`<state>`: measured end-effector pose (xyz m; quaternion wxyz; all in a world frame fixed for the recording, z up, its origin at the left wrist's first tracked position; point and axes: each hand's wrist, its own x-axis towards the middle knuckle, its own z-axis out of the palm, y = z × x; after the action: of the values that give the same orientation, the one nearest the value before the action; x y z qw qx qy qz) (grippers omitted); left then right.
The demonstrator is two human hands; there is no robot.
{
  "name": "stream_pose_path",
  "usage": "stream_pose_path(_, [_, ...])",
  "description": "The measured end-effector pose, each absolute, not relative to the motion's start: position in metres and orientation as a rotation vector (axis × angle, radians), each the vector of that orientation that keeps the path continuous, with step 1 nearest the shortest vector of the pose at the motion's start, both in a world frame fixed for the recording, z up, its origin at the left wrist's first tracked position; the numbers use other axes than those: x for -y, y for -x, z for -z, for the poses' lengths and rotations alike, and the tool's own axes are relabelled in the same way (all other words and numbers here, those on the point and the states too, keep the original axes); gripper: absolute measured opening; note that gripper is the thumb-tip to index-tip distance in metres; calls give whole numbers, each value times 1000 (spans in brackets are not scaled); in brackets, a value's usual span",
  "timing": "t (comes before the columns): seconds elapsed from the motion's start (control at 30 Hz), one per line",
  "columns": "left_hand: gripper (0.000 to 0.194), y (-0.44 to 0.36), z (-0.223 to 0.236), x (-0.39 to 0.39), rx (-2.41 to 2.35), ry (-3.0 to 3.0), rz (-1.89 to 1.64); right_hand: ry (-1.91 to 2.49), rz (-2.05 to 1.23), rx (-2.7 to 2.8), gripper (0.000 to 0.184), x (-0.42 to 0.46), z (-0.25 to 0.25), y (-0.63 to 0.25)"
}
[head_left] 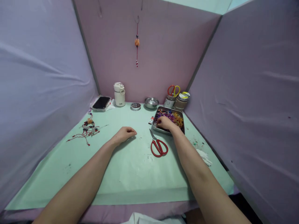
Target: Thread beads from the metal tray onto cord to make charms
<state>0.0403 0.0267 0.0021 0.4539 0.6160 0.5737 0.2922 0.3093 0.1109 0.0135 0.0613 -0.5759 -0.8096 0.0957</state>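
Observation:
My right hand (164,122) reaches into a metal tray (161,130) at its left side. Its fingers are pinched down among purple, gold and dark strung beads (174,117); what they grip, if anything, is hidden. My left hand (125,133) rests on the mid-table, its fingers pressed together and nothing showing in them. Between my hands and nearer to me lie red-handled scissors (158,147), blades pointing away and slightly parted. A small red-and-white packet (151,120) lies beside the tray's left edge.
Beaded cords (88,128) lie at left, near a phone (101,103). Along the back stand a white bottle (120,95), a round case (135,106), a steel bowl (151,103) and jars (182,101). A beaded strand (137,42) hangs behind. White cloth (204,157) lies right.

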Motion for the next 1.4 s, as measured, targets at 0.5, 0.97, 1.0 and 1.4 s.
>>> stream_pose_path(0.5, [32,-41,-1,-27,-1447,-1526,-687,2026,-39,2155,21,-107,-28,-332])
stream_pose_path(0.97, [28,-44,-8,-22,-1459,-1507,-708,1936,-148,2315,20,-101,-27,-308])
stream_pose_path(1.0, [29,-44,-9,-22,-1467,-1508,-700,1942,-152,2321,20,-102,-26,-307])
stream_pose_path(1.4, [32,-42,-4,-24,-1449,-1494,-750,1951,-86,2328,17,-98,-27,-303])
